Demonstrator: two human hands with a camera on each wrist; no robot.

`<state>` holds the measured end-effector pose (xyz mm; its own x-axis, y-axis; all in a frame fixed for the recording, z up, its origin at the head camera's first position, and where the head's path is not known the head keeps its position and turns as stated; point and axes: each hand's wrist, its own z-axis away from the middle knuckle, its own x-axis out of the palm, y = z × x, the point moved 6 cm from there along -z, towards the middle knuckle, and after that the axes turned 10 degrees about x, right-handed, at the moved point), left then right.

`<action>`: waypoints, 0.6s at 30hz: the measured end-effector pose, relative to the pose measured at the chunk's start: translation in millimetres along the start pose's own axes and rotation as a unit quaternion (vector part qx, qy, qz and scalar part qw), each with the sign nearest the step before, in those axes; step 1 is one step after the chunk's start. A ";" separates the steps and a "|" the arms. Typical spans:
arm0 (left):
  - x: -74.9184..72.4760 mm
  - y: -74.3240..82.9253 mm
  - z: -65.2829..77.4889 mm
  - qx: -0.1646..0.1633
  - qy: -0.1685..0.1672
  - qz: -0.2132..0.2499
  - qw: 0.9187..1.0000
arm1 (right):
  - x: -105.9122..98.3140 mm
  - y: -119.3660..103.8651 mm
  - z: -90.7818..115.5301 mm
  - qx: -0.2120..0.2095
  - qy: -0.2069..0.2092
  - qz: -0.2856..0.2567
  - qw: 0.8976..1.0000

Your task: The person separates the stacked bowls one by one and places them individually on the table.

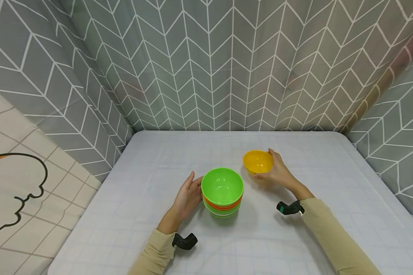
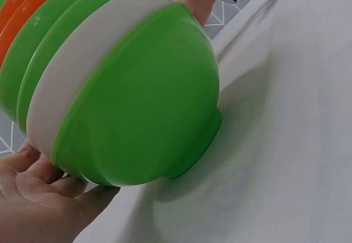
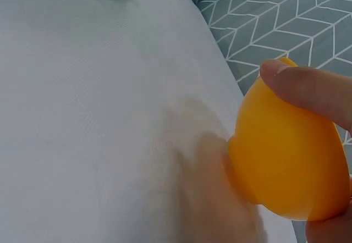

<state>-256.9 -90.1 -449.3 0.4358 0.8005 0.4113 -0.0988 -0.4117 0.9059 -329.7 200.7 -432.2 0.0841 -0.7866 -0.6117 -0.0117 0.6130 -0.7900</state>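
A stack of nested bowls (image 1: 222, 187), green, orange and white, stands upright on the table. In the left wrist view the lowest green bowl (image 2: 148, 100) sits under a white one (image 2: 82, 56). My left hand (image 1: 188, 196) is at the stack's left side, its fingers extended and touching the bowls, with the thumb raised apart. Beyond the stack to the right, my right hand (image 1: 277, 172) grips a small yellow bowl (image 1: 258, 162) by its side. The right wrist view shows the thumb pressing the yellow bowl (image 3: 286, 149) near its rim; its base is just above the cloth, with a shadow beside it.
A white cloth (image 1: 151, 160) covers the table (image 1: 261, 244). Grey chevron-patterned curtains (image 1: 210, 68) hang behind the far edge and along both sides. A dark wrist device (image 1: 185, 241) sits on the left sleeve and another (image 1: 290, 208) on the right.
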 end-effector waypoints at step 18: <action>0.5 -1.6 -0.8 0.001 -0.002 0.014 1.000 | 7.5 9.6 -0.3 -0.023 0.011 -0.004 1.000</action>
<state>-257.3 -88.6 -450.4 0.4363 0.7875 0.4353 -0.1090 -0.4339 0.8943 -329.5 200.7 -444.4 0.0618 -0.7928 -0.6063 -0.0579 0.6036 -0.7952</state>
